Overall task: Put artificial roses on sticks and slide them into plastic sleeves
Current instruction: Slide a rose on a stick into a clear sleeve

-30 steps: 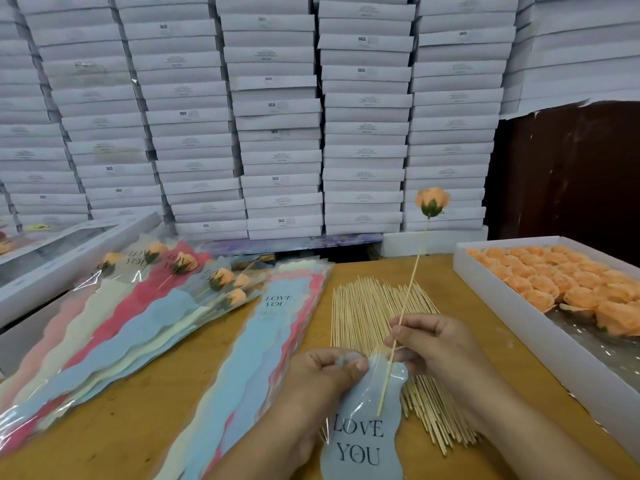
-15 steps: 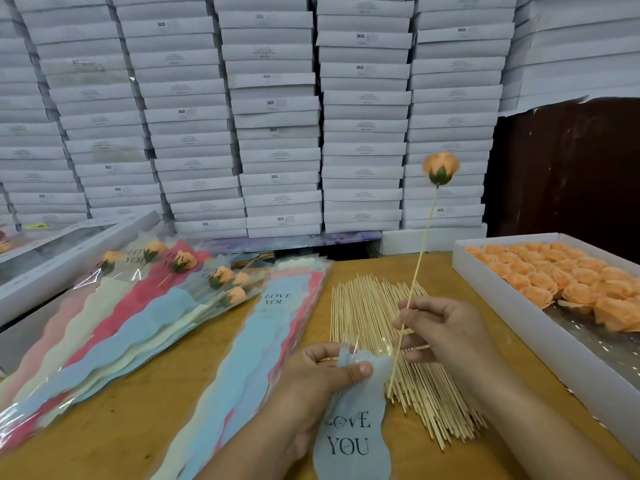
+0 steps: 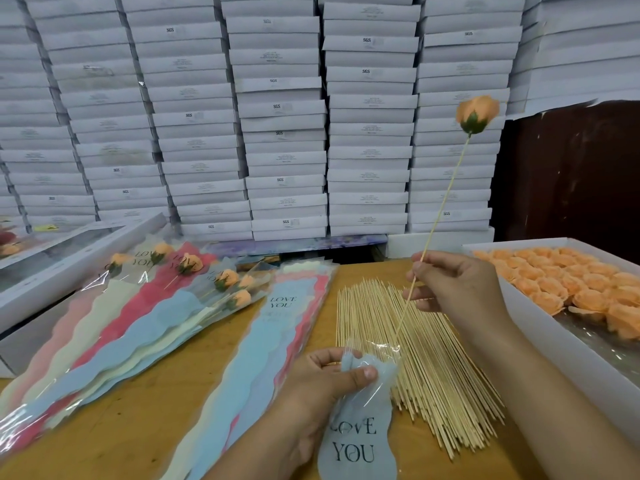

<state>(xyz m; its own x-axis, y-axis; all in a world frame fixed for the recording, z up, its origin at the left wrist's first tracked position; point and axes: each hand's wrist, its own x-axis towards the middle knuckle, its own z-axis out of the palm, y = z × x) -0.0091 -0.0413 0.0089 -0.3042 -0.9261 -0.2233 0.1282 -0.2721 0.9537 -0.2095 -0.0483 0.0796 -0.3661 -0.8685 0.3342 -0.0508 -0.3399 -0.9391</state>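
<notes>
Your left hand (image 3: 318, 386) is pinching the top lip of the blue sleeve (image 3: 360, 420) between thumb and fingers, near the counter's (image 3: 114, 420) front edge. The sleeve's long axis is running back toward you, its clear mouth facing away, toward the far edge.

The stick (image 3: 438, 220) is leaning up and to the right. Its bare lower tip is sitting right at the mouth, over the loose skewer pile (image 3: 426, 368); I can't tell whether it's inside the film yet.

Your right hand (image 3: 457, 285) is gripping the stick low on its shaft, fingers curled round it, further from you than the left. The rose (image 3: 476, 114) is riding on top, well above both hands.

Judgement: next move is pushing the stick down along its own line, toward your left hand. Stick and sleeve axes aren't lining up; flatten the stick first or the tip will be snagging the film.
</notes>
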